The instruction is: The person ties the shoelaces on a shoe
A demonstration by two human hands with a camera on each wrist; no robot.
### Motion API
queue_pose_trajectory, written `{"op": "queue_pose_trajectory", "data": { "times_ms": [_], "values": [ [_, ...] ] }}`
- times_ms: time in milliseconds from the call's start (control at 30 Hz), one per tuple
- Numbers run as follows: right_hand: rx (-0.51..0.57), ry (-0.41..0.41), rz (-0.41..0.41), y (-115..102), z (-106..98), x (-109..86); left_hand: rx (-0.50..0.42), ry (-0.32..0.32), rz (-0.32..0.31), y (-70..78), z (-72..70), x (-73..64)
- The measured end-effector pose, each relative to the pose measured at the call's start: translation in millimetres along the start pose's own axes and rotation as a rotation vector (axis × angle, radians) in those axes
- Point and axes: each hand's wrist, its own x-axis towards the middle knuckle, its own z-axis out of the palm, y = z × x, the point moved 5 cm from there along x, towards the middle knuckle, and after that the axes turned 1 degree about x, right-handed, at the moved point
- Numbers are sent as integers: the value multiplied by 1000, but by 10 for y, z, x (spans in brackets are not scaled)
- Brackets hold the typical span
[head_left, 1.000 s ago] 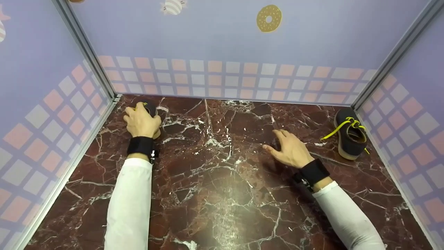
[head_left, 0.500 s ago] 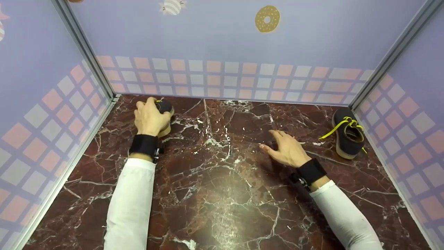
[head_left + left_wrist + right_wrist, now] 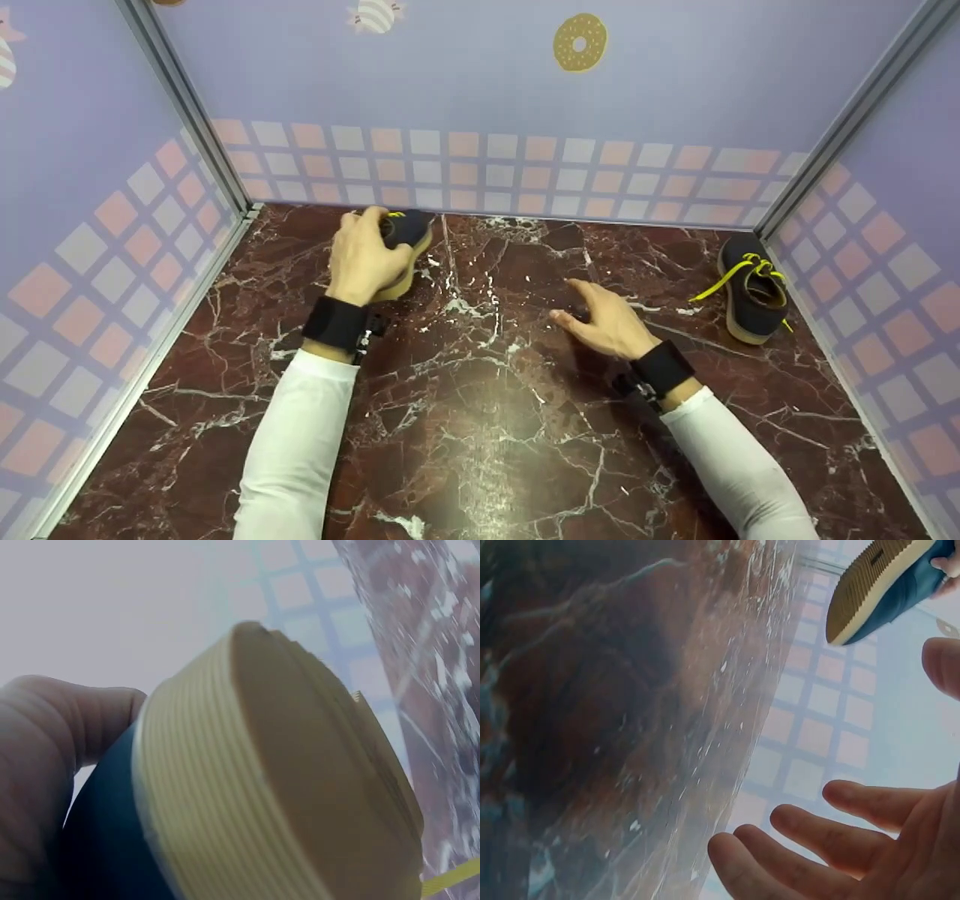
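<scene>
My left hand (image 3: 364,259) grips a dark sneaker (image 3: 412,227) with a cream ribbed sole and yellow laces. In the left wrist view, the thumb lies against its dark upper and the sole (image 3: 322,772) is tilted into view. The sneaker is raised off the marbled surface, its sole showing in the right wrist view too. My right hand (image 3: 611,322) hovers over the surface with fingers spread and nothing in them. A matching sneaker (image 3: 752,321) stands at the right, with a yellow lace (image 3: 724,285) trailing to its left.
A purple back wall (image 3: 480,82) with printed checks closes off the far edge. Side walls stand at left (image 3: 82,247) and right (image 3: 900,300). The reddish-brown marbled tabletop (image 3: 480,420) has white veins and lies between them.
My left hand has carried the sneaker up and to the right from the far left corner. My right hand has shifted slightly left. The other sneaker stays in place.
</scene>
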Motion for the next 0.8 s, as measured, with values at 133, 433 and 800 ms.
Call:
{"op": "queue_pose_trajectory", "data": {
  "times_ms": [133, 433, 800],
  "values": [
    [28, 3, -17, -41, 19, 24, -26, -29, 40, 176, 42, -82],
    [225, 2, -7, -149, 67, 103, -27, -54, 148, 551, 164, -296],
    [452, 74, 80, -254, 150, 219, -16, -113, 217, 826, 427, -591]
  ]
}}
